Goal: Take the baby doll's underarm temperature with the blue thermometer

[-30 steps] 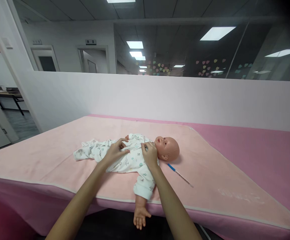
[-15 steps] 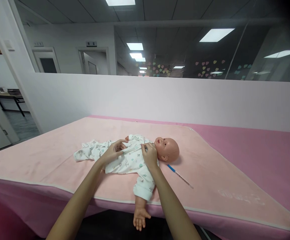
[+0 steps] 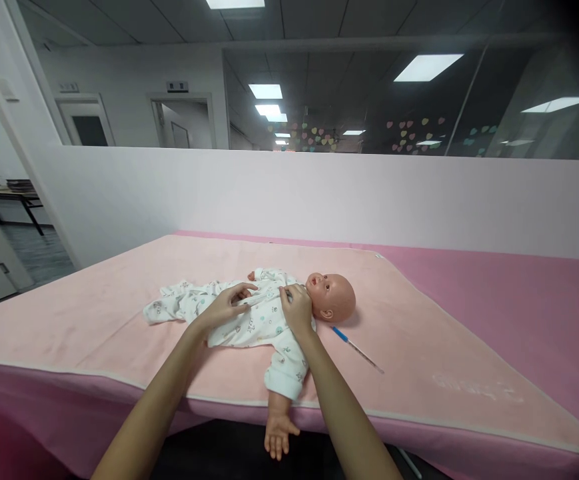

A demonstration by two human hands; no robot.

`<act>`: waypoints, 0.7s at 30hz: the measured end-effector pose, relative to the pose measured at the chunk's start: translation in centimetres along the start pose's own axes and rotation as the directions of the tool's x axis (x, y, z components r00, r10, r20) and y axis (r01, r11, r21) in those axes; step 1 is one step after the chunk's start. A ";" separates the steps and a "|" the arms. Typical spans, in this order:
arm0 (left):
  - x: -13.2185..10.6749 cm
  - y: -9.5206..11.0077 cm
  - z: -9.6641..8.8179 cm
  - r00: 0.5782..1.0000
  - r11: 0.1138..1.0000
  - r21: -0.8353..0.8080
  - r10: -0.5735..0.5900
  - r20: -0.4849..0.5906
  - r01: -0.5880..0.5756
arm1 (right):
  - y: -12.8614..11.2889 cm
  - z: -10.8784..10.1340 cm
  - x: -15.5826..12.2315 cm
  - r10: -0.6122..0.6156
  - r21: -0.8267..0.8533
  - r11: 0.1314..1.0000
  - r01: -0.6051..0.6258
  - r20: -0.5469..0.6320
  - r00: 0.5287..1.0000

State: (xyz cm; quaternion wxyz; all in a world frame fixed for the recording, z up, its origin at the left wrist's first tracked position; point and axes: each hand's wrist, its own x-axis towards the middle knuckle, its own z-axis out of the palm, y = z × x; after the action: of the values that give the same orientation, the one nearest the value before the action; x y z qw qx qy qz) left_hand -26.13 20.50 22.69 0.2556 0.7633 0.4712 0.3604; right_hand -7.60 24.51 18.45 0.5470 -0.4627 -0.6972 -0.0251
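Observation:
A baby doll [image 3: 333, 297] in a white printed romper [image 3: 254, 323] lies on its back on a pale pink blanket [image 3: 94, 320], head to the right. One doll arm hangs over the near edge. My left hand [image 3: 224, 305] pinches the romper fabric at the doll's belly. My right hand [image 3: 298, 308] is closed on the romper at the chest, just below the chin. A thin thermometer with a blue end [image 3: 356, 347] lies on the blanket beside the doll's head.
The blanket covers a pink table [image 3: 519, 300] that runs to the right. A white partition wall [image 3: 319, 193] with glass above stands behind it. An open doorway and a desk [image 3: 4, 200] are at the far left.
Both hands stay on the romper front. The left hand's fingers have shifted slightly along the fabric; the doll has not moved.

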 end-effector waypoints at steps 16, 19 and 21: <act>0.1 0.2 -0.1 0.998 0.999 -0.029 -0.040 -0.049 0.038 | 0.0 0.0 0.0 -0.011 -0.010 1.000 0.011 -0.006 1.000; 0.1 0.2 -0.2 0.998 0.998 -0.036 -0.050 -0.023 0.049 | 0.1 0.0 0.0 -0.017 -0.006 1.000 0.017 -0.013 1.000; 0.1 0.2 -0.2 0.998 0.998 -0.038 -0.056 -0.015 0.056 | 0.1 0.0 0.0 -0.015 -0.004 1.000 0.015 -0.014 1.000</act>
State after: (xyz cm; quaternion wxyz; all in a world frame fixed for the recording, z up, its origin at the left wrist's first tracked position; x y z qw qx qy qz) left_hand -26.15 20.52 22.98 0.2762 0.7420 0.4876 0.3680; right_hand -7.58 24.56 18.38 0.5507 -0.4584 -0.6967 -0.0337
